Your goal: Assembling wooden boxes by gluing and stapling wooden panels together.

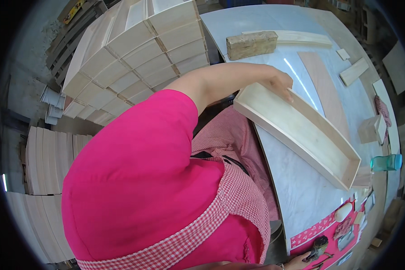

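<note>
A long, shallow, open wooden box (297,119) of pale wood lies slantwise over the table, its near-left side toward the edge. My left hand (282,85) is closed on the rim at its far end, fingers hooked over the side wall. Low in the view, my right hand (296,262) is partly cut off by the frame. Its fingers curl at a dark hand tool (319,245), whose exact kind I cannot make out, above a pink patterned mat (310,235).
Wooden boxes (175,22) are stacked high at the left. On the white table (297,180) are a worn block (252,45), a thin wooden board (324,90), a squared wood block (371,129) and a teal jar (386,162). A white computer mouse-shaped object (344,212) rests on the mat.
</note>
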The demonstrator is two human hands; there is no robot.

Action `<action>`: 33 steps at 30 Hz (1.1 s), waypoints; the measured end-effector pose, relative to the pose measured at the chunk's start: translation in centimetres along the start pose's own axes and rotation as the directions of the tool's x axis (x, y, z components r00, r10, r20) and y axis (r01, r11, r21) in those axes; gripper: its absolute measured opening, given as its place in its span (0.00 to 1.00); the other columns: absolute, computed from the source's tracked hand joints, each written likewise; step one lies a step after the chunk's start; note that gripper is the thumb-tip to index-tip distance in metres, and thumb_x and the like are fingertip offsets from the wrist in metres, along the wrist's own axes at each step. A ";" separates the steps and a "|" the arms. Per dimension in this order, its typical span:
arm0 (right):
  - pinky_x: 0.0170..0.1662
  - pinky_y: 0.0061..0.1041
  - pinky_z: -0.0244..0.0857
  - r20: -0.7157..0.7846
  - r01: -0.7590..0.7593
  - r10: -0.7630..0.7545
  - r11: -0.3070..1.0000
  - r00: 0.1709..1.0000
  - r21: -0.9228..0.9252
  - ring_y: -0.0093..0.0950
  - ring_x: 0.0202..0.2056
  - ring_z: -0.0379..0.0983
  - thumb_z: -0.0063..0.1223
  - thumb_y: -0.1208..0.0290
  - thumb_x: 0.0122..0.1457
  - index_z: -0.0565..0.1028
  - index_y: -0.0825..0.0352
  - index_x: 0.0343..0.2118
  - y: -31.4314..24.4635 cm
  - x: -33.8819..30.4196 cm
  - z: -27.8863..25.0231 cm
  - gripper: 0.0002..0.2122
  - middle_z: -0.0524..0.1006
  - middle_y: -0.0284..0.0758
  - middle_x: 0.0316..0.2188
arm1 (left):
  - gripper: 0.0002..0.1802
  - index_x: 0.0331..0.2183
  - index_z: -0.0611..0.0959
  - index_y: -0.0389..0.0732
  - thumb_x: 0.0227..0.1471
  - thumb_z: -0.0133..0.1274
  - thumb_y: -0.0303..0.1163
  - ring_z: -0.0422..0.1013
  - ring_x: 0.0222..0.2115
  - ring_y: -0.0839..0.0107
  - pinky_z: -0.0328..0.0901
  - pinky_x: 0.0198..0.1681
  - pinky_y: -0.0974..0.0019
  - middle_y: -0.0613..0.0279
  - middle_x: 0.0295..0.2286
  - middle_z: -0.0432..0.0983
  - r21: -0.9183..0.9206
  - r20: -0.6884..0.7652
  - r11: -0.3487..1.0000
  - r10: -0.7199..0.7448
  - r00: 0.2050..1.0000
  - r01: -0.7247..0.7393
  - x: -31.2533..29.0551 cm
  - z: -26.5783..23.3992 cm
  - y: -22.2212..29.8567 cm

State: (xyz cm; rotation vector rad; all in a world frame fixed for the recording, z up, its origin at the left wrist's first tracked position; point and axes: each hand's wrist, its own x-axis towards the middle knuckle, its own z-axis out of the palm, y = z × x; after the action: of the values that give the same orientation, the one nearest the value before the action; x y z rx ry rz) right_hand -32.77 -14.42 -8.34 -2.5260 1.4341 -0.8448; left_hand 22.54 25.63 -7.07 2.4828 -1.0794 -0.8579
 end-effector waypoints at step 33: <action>0.49 0.37 0.69 -0.025 0.081 -0.084 0.778 0.996 0.623 0.46 0.42 0.74 0.52 0.67 0.61 0.72 0.80 0.48 -22.6 6.8 11.0 0.19 0.76 0.56 0.41 | 0.22 0.47 0.76 0.27 0.52 0.56 0.29 0.76 0.37 0.63 0.72 0.42 0.57 0.50 0.40 0.77 -0.769 -0.638 0.587 -0.693 0.335 -0.253 -36.3 -15.7 1.0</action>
State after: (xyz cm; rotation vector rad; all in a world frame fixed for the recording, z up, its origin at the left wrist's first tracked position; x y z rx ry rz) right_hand -7.30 -9.53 -6.58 -2.0724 0.8350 -1.1045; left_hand 12.32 52.31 20.27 1.7449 0.1946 0.1994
